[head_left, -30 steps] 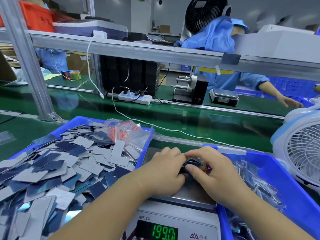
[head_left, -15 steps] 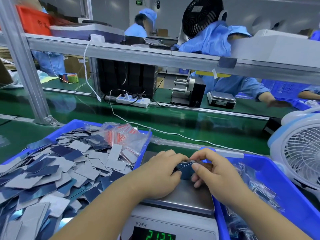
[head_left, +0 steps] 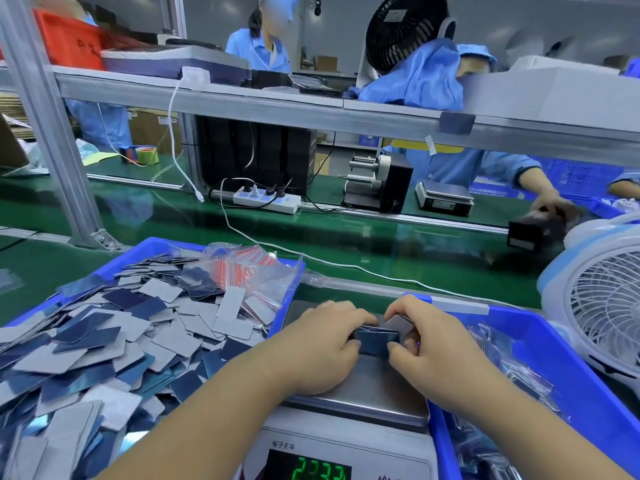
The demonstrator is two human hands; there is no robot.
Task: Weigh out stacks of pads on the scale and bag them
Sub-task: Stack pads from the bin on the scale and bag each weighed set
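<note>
A small stack of dark blue and grey pads (head_left: 379, 339) stands on the steel pan of the scale (head_left: 367, 389). My left hand (head_left: 320, 348) grips its left end with curled fingers. My right hand (head_left: 427, 344) pinches its right end, fingers over the top and thumb at the front. The scale's green display (head_left: 318, 469) shows digits, partly cut off by the frame. A blue tray (head_left: 145, 247) on the left holds several loose pads (head_left: 104, 341). A bunch of clear zip bags with red strips (head_left: 242, 271) lies at its far right corner.
A blue tray (head_left: 554, 341) on the right holds filled clear bags (head_left: 519, 379). A white and blue fan (head_left: 602, 306) stands at the far right. Beyond lie a green conveyor belt (head_left: 346, 244), a white cable and a power strip (head_left: 266, 199). People in blue work across the line.
The hands have stayed on the scale pan while squaring the pads into a tighter upright stack. The display reading went up from about 199 to a higher number.
</note>
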